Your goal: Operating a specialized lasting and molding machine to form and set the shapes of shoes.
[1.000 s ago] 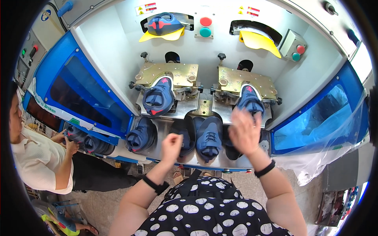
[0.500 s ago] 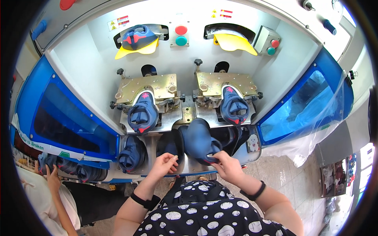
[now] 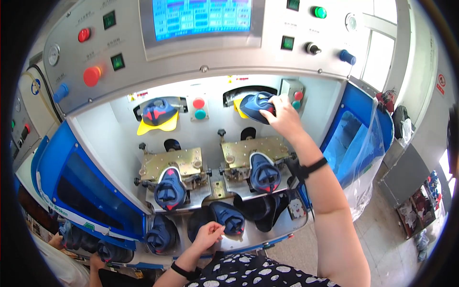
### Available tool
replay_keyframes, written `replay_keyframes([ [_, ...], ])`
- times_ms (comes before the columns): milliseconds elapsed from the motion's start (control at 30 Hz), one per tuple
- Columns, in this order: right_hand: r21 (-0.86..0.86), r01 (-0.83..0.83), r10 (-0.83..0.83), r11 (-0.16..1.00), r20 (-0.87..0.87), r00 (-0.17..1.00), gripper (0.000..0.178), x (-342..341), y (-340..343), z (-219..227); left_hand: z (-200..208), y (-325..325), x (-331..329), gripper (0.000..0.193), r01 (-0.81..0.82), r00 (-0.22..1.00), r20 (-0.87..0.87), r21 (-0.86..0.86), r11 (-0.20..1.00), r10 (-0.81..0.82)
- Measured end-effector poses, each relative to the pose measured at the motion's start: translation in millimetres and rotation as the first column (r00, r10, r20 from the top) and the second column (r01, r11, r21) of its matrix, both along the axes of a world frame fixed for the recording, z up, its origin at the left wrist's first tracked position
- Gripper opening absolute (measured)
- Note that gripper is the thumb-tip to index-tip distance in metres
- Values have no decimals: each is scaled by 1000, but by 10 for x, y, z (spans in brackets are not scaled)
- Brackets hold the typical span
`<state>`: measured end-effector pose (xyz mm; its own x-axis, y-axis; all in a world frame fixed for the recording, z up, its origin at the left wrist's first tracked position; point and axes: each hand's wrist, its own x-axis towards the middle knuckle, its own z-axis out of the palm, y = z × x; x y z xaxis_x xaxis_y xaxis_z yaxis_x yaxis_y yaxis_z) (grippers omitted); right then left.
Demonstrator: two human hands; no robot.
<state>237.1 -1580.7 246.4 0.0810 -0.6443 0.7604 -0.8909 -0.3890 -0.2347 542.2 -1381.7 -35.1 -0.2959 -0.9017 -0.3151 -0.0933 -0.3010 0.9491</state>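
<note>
My right hand point(image 3: 283, 114) is raised inside the machine, closed around a blue shoe upper point(image 3: 256, 106) with the thumb near its red trim. That upper is at the right yellow curved plate point(image 3: 240, 109), partly covering it. My left hand point(image 3: 209, 235) is low at the front shelf, its fingertips pinched beside another blue upper point(image 3: 228, 217). Whether anything is between those fingers is hidden. A blue upper point(image 3: 158, 115) rests on the left yellow plate point(image 3: 155, 128). Two more, a left one point(image 3: 170, 190) and a right one point(image 3: 264, 173), sit toe-first at the brass-coloured clamping blocks.
A grey control panel point(image 3: 201, 56) with a lit screen point(image 3: 203, 20) overhangs the opening. Blue-framed doors point(image 3: 91, 177) flank it, the right with hanging plastic film point(image 3: 368, 162). Another upper point(image 3: 160, 234) lies on the shelf's left. A co-worker's hands point(image 3: 97, 262) are at far left.
My right hand has gone from the front shelf up to the right yellow plate, now holding an upper there. My left hand stays low. The view has tilted up, bringing in the control panel.
</note>
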Motion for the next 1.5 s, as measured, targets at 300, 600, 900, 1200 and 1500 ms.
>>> replay_keyframes([
  [300, -449, 224, -56, 865, 356, 933, 27, -292, -627, -619, -294, 489, 540, 21, -277, 960, -13, 93, 956, 279],
  [600, 335, 230, -323, 914, 254, 912, 25, -622, -789, -874, -152, 585, 538, 21, -373, 927, 27, 165, 913, 374],
  [900, -125, -360, 376, 925, 459, 805, 17, 65, 779, -1157, -278, 358, 472, 16, -488, 758, 256, -386, 782, 600],
  [1200, 587, -654, 596, 477, 330, 732, 10, 1066, 2130, -2649, -605, 747, 900, 14, -593, 486, 369, -527, 609, 792],
  [1500, 85, -449, 436, 890, 134, 890, 13, 531, 1789, -1701, -654, 566, 801, 9, -481, 781, 157, -465, 743, 605],
])
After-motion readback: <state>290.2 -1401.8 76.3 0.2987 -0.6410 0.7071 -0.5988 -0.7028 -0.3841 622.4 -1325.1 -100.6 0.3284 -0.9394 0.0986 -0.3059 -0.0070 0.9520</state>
